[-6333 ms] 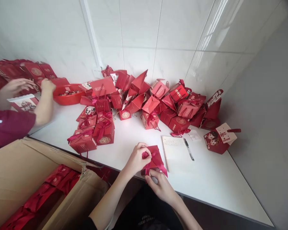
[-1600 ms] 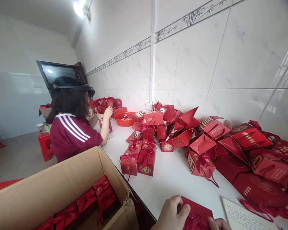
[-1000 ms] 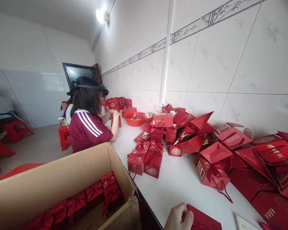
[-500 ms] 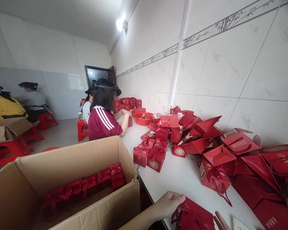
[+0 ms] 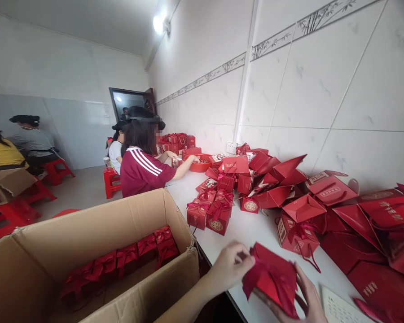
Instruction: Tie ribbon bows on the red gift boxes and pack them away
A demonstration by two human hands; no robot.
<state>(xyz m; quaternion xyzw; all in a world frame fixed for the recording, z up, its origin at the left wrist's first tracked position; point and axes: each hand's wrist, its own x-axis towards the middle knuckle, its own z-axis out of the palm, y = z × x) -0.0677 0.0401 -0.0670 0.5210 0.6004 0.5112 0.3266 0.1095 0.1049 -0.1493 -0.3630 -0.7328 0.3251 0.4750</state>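
Observation:
A small red gift box (image 5: 272, 273) with a dark red ribbon bow is tilted above the table's front edge. On its right side, my right hand (image 5: 306, 291) is closed round the box, some fingers reaching beneath it. At the upper left corner my left hand (image 5: 234, 267) has thumb and fingertips pinched at the ribbon (image 5: 261, 269); the exact grip is partly hidden. A finished-looking red box with bow and cord handle (image 5: 298, 237) stands just behind, on the white table (image 5: 247, 240).
At left stands an open cardboard carton (image 5: 121, 215) with several red boxes (image 5: 126, 255) along its inside. Flattened red boxes (image 5: 366, 255) pile up against the wall. A pale printed card (image 5: 343, 305) lies at right. Farther along, a co-worker (image 5: 143, 166) reaches into a red basin (image 5: 202, 167).
The red box has risen and tilted between my hands. My right hand has come in to hold its right side. The co-worker's hand has moved to the basin.

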